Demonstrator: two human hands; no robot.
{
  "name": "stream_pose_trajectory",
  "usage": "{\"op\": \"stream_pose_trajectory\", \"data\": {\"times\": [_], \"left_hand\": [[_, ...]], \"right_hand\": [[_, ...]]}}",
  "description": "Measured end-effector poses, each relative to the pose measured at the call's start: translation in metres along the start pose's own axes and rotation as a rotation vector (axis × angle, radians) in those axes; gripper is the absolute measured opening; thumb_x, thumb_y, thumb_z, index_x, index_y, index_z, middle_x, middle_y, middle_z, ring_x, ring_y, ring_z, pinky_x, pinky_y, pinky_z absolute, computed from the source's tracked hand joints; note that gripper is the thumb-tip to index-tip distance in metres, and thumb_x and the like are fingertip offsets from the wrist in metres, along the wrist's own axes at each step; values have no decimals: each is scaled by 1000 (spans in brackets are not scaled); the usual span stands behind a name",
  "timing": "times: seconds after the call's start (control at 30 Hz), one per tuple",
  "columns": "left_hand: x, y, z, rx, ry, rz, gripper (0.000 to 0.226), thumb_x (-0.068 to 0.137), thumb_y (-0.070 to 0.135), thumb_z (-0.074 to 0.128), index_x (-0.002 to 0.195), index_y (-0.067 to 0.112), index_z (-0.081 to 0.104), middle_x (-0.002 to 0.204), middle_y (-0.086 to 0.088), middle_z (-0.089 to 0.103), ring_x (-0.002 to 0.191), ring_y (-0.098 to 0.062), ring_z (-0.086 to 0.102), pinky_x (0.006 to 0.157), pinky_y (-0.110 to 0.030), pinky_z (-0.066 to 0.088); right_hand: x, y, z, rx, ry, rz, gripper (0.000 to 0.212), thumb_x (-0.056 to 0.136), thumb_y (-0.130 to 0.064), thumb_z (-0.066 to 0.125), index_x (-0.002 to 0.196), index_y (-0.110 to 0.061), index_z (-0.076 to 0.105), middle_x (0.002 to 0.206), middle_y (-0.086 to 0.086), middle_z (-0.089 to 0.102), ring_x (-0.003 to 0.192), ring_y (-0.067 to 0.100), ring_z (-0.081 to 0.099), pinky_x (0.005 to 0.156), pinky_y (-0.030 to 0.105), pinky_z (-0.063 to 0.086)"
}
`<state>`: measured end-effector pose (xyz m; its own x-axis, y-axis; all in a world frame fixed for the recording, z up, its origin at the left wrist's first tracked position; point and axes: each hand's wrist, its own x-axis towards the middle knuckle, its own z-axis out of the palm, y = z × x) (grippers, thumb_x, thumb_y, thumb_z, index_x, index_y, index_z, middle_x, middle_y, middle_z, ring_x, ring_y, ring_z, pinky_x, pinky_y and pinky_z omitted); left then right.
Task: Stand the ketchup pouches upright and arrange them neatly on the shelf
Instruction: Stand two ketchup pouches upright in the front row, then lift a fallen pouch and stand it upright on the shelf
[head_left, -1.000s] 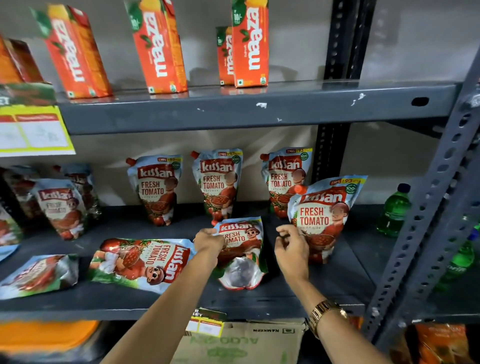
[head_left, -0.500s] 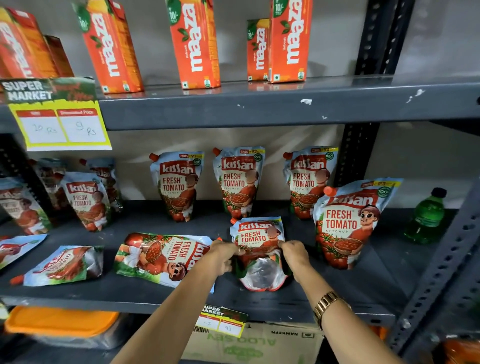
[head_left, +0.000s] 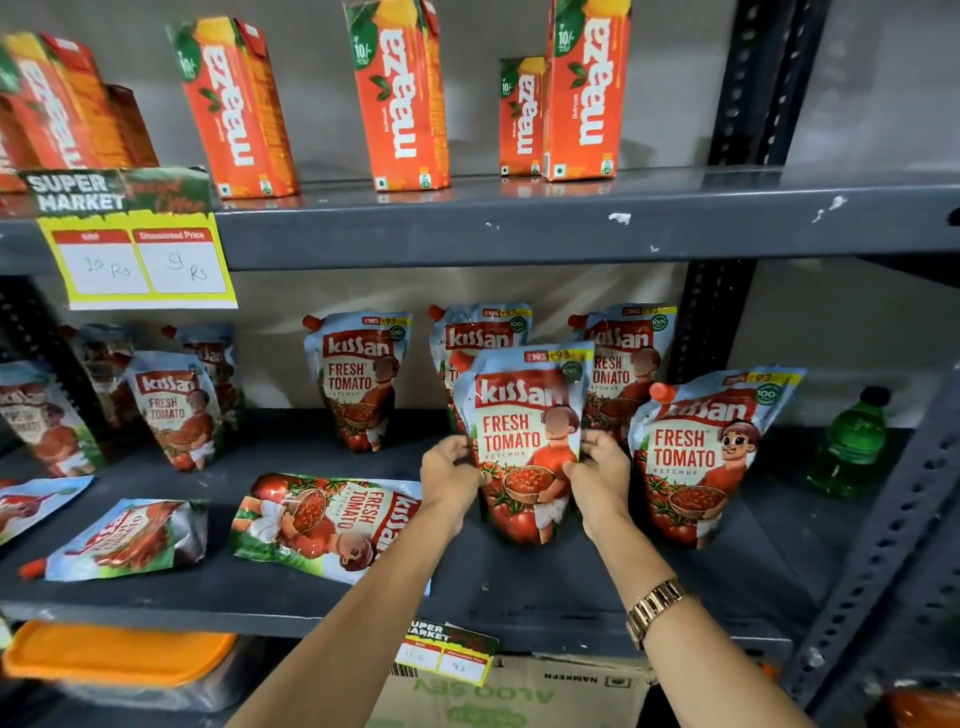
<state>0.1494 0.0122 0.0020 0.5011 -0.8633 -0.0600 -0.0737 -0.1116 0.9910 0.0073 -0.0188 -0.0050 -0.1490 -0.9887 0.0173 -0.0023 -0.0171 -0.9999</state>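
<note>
A Kissan ketchup pouch (head_left: 524, 441) stands upright at the middle of the grey shelf (head_left: 519, 592). My left hand (head_left: 449, 475) grips its left side and my right hand (head_left: 600, 478) grips its right side. Another upright pouch (head_left: 701, 457) stands just to its right. Three pouches stand along the back wall: one at the left (head_left: 358, 374), one partly hidden behind the held pouch (head_left: 467, 338), one at the right (head_left: 623, 364). A pouch lies flat (head_left: 322, 519) left of my left arm. Another flat pouch (head_left: 124, 540) lies further left.
More upright pouches (head_left: 176, 410) stand at the shelf's left end. A green bottle (head_left: 852, 441) stands at the far right. Orange juice cartons (head_left: 400, 98) line the upper shelf, with a yellow price tag (head_left: 140, 260) hanging from its edge. A perforated upright post (head_left: 883, 545) rises at right.
The pouch that lay flat between my hands has been lifted and now stands upright. Both hands moved up along its sides. The camera view shifted slightly closer.
</note>
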Motion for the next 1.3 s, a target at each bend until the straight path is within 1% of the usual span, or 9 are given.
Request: {"op": "stream_pose_trajectory", "data": {"times": [0.17,0.23,0.37,0.53,0.93,1.07,1.13,1.23,1.3], "left_hand": [[-2,-2,3,24,-61,39,35,77,-22,51,104,0,57,97,-8,61,80,-12,58,74,-29,53],[2,-2,5,32,-31,20,33,76,-21,51,94,6,57,94,-8,62,84,-17,58,82,-40,54],[8,-5,1,40,9,-21,36,70,-21,60,97,2,60,94,-8,63,92,-21,58,87,-40,53],[16,-8,-22,-26,105,-19,34,75,-20,55,103,-4,62,107,-21,65,88,-22,57,67,-27,52],[38,-3,-118,196,287,76,32,73,-14,61,102,-1,66,106,-21,70,97,-25,64,94,-36,52],[38,-10,-153,507,250,163,35,76,-2,64,111,1,64,115,-18,67,108,-30,61,96,-34,48],[39,-13,-169,683,236,130,40,77,9,67,117,8,62,124,-16,62,117,-31,55,104,-40,42],[39,-18,-187,812,221,0,48,78,19,65,125,18,57,134,-9,55,126,-29,47,112,-52,28],[40,-22,-199,741,177,-14,49,78,22,67,125,14,57,129,-12,59,121,-29,53,108,-42,38]], "right_hand": [[2,11,-6,-84,-25,-50,33,80,14,54,96,-15,49,112,18,64,106,27,61,92,40,51],[0,10,-7,-126,-26,-65,31,80,11,55,102,-11,51,116,18,62,107,27,59,92,38,50],[-16,11,-6,-298,80,-182,41,82,6,58,119,-10,48,123,13,56,112,25,56,91,37,49],[-39,23,3,-451,176,-452,39,82,5,57,117,-9,48,129,12,47,115,29,54,91,42,54],[-63,35,55,-511,-71,-510,26,83,-2,58,108,-6,54,108,14,58,97,27,56,79,36,48],[-76,40,77,-509,-190,-505,27,83,-4,59,110,-8,55,109,10,57,86,15,52,78,33,49],[-82,46,88,-587,-333,-483,30,86,-15,60,114,-10,54,117,8,54,97,19,55,78,23,43],[-89,57,98,-756,-567,-485,49,85,-35,59,129,-15,47,135,2,45,122,20,46,99,28,39],[-94,63,103,-851,-656,-517,58,84,-42,58,135,-18,42,143,-2,39,129,19,40,108,31,34]]}}
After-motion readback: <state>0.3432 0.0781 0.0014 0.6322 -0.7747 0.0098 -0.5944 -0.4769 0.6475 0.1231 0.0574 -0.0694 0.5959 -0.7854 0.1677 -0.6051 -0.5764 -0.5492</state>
